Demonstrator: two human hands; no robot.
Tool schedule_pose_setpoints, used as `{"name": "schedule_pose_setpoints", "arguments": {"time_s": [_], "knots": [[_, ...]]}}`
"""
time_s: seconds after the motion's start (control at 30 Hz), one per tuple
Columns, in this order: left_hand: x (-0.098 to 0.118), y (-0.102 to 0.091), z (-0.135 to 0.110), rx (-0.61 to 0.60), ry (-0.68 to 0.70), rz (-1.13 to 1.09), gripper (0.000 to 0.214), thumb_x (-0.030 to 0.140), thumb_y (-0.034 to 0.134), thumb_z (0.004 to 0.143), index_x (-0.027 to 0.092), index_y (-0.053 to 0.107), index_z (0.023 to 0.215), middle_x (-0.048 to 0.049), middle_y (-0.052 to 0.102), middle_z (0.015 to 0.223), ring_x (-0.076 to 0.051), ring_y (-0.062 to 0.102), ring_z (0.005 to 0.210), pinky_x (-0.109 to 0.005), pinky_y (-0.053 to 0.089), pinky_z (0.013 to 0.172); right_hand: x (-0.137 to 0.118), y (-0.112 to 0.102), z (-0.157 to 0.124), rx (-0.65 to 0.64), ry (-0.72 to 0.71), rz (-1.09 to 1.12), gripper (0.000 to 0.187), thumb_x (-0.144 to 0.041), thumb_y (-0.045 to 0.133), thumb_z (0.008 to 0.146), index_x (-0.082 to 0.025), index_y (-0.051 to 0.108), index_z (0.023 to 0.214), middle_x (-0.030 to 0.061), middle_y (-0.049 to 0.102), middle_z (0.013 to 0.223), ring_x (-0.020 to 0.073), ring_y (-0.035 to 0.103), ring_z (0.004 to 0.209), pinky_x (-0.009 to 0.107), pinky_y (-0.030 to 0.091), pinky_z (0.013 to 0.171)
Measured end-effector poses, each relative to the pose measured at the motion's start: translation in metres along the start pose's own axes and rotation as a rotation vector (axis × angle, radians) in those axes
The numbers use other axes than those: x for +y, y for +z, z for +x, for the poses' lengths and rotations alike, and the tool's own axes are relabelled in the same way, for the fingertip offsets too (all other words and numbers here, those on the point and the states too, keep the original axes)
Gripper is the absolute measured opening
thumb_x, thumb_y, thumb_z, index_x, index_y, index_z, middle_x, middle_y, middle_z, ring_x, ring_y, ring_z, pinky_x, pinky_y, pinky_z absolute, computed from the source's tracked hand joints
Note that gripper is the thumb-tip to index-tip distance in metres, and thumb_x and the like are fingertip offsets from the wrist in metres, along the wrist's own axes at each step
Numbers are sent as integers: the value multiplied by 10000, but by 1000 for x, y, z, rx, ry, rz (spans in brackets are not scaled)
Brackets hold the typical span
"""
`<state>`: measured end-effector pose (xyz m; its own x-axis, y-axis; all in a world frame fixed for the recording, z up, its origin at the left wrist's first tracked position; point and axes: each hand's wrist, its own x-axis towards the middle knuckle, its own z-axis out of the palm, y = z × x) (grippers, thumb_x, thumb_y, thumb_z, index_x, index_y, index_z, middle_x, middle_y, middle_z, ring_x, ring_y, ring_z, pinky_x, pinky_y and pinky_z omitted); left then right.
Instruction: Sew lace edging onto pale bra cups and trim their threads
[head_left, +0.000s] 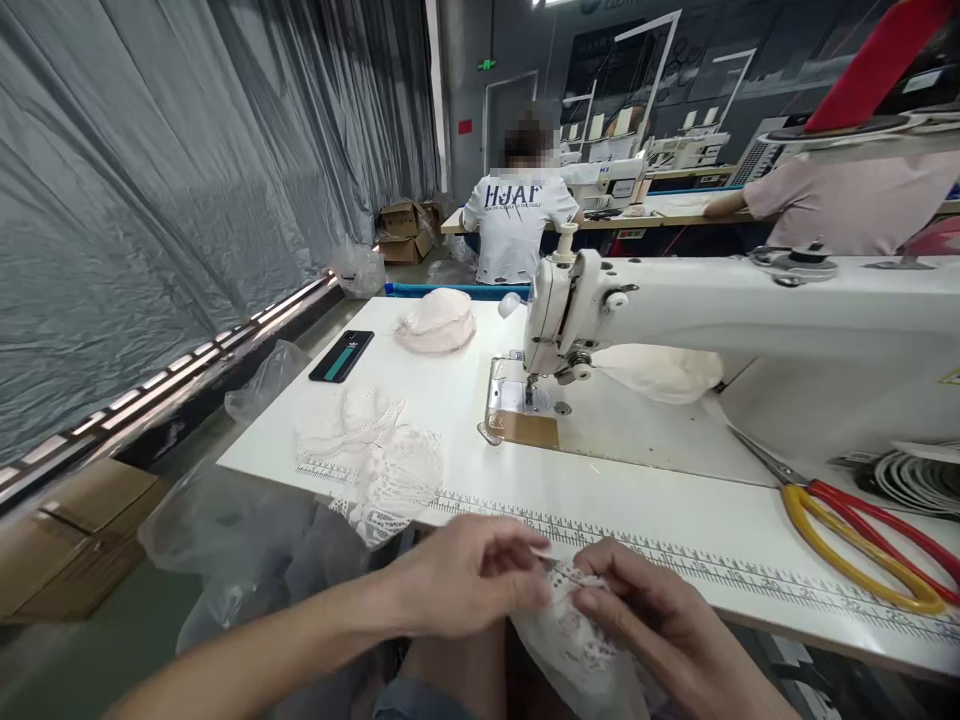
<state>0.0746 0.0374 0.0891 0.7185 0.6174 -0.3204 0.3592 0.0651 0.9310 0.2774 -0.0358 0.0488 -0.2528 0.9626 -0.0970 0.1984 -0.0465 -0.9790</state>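
A piece of white lace fabric (577,635) hangs over my lap at the table's front edge. My right hand (649,610) pinches its upper right side between thumb and fingers. At its upper left edge is my left hand (480,580), with curled fingers closed on the fabric; those fingertips are slightly blurred. More white lace pieces (397,465) lie to the left on the table, partly over its front edge. Beyond my hands stands a white sewing machine (555,320), its needle and presser foot over the metal plate. Pale fabric (660,372) lies under the machine arm.
Scissors (862,545) with yellow and red handles lie at the right. A phone (342,357) and a pale pink fabric cup (436,320) rest at the table's back left. A printed ruler (637,540) runs along the front edge. Two people (517,220) sit ahead near other machines.
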Motion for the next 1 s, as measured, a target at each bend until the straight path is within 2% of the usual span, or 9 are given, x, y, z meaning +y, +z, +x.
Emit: {"name": "schedule_pose_setpoints", "arguments": {"time_s": [0.07,0.13,0.23,0.37,0.43,0.6,0.8,0.9,1.0], "knots": [[-9,19,1,-66,-103,-262,360,425,696,711,98,638,850,-2,568,696,-82,476,611,-202,365,585,1,2,-7,20,-23,-94,187,-407,483,909,-233,554,910,-47,484,614,101,426,544,183,359,480],[-16,26,2,-59,-159,-387,368,429,735,661,93,591,695,35,481,588,-48,385,537,-186,299,530,6,2,-12,68,-129,-246,175,-332,523,899,-279,548,1064,-26,579,728,120,537,631,186,439,552],[-23,26,1,-63,-196,-452,415,472,741,633,92,585,696,29,488,596,-51,395,552,-194,288,541,17,5,-15,88,-392,-488,303,-224,557,882,-325,548,1167,31,603,1023,163,593,905,236,487,749],[-32,31,-2,-30,-286,-472,421,481,732,625,88,606,712,16,518,618,-61,419,574,-207,295,565,28,15,-12,189,-542,-662,208,-211,535,889,-289,633,1055,65,557,1049,180,567,906,277,482,723],[-37,35,-2,7,-328,-456,397,462,731,620,91,605,683,17,519,596,-68,423,569,-215,298,561,30,20,-11,207,-553,-681,162,-216,520,896,-265,644,987,64,568,969,176,560,841,281,461,668],[-47,45,2,30,-391,-450,396,453,751,564,105,582,648,23,522,560,-76,433,545,-222,305,544,31,24,-18,95,-502,-626,174,-166,434,929,-215,551,810,32,579,834,148,509,699,290,377,613],[-46,50,9,75,-403,-379,360,416,719,615,139,490,592,64,427,496,-49,339,485,-207,228,481,21,25,-28,-126,-289,-278,162,-158,338,946,-229,429,832,29,552,903,134,547,787,239,454,693],[-48,52,11,133,-357,-313,308,391,656,688,134,503,616,64,409,498,-47,302,475,-211,189,462,26,27,-36,-105,-282,-247,151,-178,368,927,-241,422,801,4,567,787,133,569,710,218,473,639],[-50,54,12,170,-315,-308,308,398,640,704,126,515,631,56,414,519,-47,296,485,-210,187,463,51,18,-52,-23,-269,-353,213,-215,396,905,-241,469,706,-10,578,672,128,580,601,193,478,539]]}}
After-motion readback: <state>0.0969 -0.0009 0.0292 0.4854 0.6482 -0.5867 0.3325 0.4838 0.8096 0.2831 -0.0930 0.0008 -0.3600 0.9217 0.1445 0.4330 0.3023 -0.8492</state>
